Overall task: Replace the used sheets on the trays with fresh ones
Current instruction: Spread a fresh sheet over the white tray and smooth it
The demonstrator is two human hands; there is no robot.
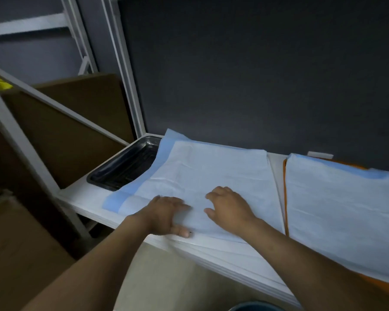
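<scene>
Both hands, the left hand [166,212] and right hand [228,208], lie open and flat on the white sheet [211,171] with no writing, gripping nothing.

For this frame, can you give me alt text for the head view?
Two bare hands, left hand and right hand, press flat on a white-and-blue sheet on a white shelf. A dark metal tray pokes out beneath its left side; another sheet covers an orange tray at right.

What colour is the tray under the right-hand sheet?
Orange tray, edge peeking beside the sheet; head view.
</scene>
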